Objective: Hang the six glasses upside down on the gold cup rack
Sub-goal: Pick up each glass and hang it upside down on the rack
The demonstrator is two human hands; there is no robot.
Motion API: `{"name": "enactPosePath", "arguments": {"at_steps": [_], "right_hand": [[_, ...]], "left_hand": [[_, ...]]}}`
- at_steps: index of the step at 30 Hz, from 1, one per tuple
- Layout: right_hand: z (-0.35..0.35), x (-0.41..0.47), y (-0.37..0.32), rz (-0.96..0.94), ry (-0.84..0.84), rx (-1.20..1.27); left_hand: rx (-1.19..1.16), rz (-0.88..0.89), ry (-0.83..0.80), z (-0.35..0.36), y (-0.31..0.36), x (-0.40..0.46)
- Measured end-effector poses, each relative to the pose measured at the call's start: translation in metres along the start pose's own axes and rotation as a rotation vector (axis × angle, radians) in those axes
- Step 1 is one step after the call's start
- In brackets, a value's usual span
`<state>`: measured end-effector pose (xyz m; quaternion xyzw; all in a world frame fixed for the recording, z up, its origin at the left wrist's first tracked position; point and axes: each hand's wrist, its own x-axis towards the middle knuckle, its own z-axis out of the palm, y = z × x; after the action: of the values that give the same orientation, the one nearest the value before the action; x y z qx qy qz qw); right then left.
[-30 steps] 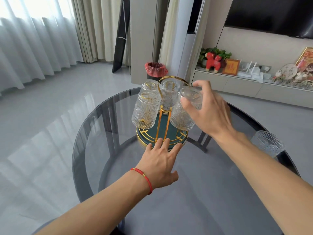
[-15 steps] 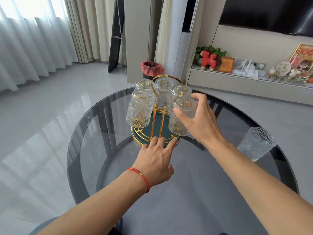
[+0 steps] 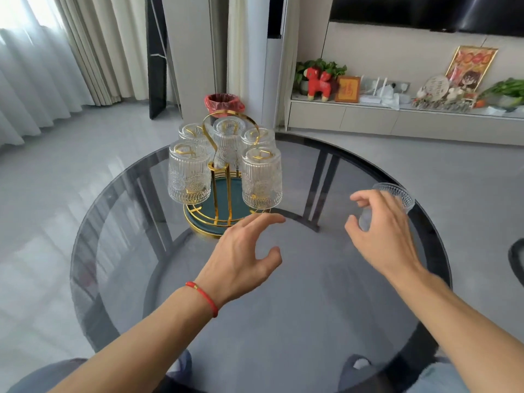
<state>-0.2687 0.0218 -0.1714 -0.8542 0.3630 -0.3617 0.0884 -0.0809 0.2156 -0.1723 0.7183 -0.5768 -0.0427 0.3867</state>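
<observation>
The gold cup rack [image 3: 218, 194] with a teal base stands at the far middle of the round glass table. Several ribbed glasses hang upside down on it; the nearest are the front left glass [image 3: 189, 174] and the front right glass [image 3: 262, 180]. One more glass [image 3: 392, 198] stands upright near the table's right edge. My right hand [image 3: 380, 231] hovers just in front of this glass with fingers spread, partly hiding it. My left hand [image 3: 241, 259] is open above the table, its fingertips close to the rack's base.
The dark round glass table [image 3: 113, 236] has its edge close on the right behind the loose glass. A red-lined bin [image 3: 224, 102] stands on the floor beyond the rack. A low cabinet [image 3: 397, 120] with ornaments runs along the far wall.
My right hand let go of the front right glass, which now hangs on the rack, and moved right toward the loose glass. My left hand lifted off the rack's base.
</observation>
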Motion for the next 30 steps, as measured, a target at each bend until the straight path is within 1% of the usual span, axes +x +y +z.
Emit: {"name": "enactPosePath", "arguments": {"at_steps": [3, 5, 7, 9, 11, 15, 19, 23, 25, 27, 30], "right_hand": [[-0.005, 0.008, 0.018, 0.205, 0.156, -0.094], [-0.004, 0.008, 0.025, 0.337, 0.192, -0.082], [0.001, 0.006, 0.034, 0.442, 0.106, 0.018], [0.008, 0.005, 0.046, 0.555, 0.002, 0.206], [0.015, 0.006, 0.057, 0.667, -0.035, 0.313], [0.02, 0.007, 0.075, 0.715, -0.073, 0.378], [0.014, 0.007, 0.069, 0.668, -0.107, 0.391], [0.008, 0.0, 0.04, 0.487, -0.22, 0.385], [0.006, -0.002, 0.023, 0.361, -0.279, 0.429], [0.005, -0.005, 0.006, 0.237, -0.36, 0.499], [0.004, -0.009, -0.02, 0.115, -0.501, 0.624]], "left_hand": [[-0.037, -0.031, 0.022, 0.006, 0.007, -0.003], [-0.043, -0.038, 0.019, 0.009, 0.011, -0.003], [-0.053, -0.05, 0.015, 0.01, 0.014, -0.001], [-0.072, -0.068, 0.005, 0.012, 0.015, 0.001], [-0.094, -0.091, -0.021, 0.014, 0.014, 0.0], [-0.116, -0.122, -0.066, 0.018, 0.013, -0.006], [-0.075, -0.107, -0.097, 0.019, 0.011, -0.008], [-0.103, -0.128, -0.123, 0.017, 0.009, -0.005], [-0.168, -0.151, -0.106, 0.016, 0.009, -0.003], [-0.298, -0.202, -0.069, 0.013, 0.01, -0.001], [-0.436, -0.27, -0.094, 0.005, 0.011, -0.004]]}}
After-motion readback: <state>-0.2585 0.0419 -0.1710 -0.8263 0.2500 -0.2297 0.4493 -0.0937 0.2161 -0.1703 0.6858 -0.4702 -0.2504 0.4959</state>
